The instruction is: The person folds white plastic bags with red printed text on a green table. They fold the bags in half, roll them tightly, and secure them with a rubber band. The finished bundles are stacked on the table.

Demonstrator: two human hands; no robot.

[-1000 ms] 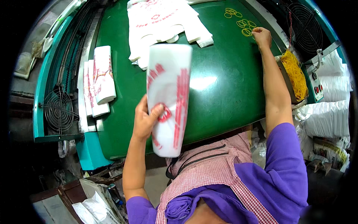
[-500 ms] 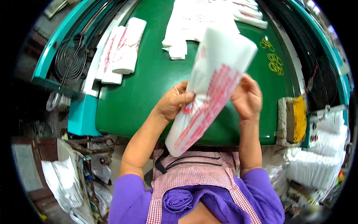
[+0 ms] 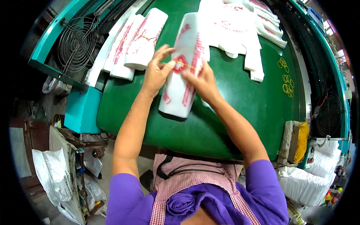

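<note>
Both hands grip a rolled bundle of white bags (image 3: 183,67) lying on the green desk (image 3: 232,112). Left hand (image 3: 155,71) and right hand (image 3: 200,80) pinch a yellow rubber band (image 3: 184,65) stretched across it.

We see a folded bundle of white bags with red print (image 3: 183,67) lying on the green worktop (image 3: 225,123) — a yellow rubber band (image 3: 185,65) crosses its middle. To its left lie three more banded bundles (image 3: 133,43), side by side. Behind it, a flat stack of white bags (image 3: 232,26) with red print. At the far right edge — a pile of plain white bags (image 3: 311,180).
</note>
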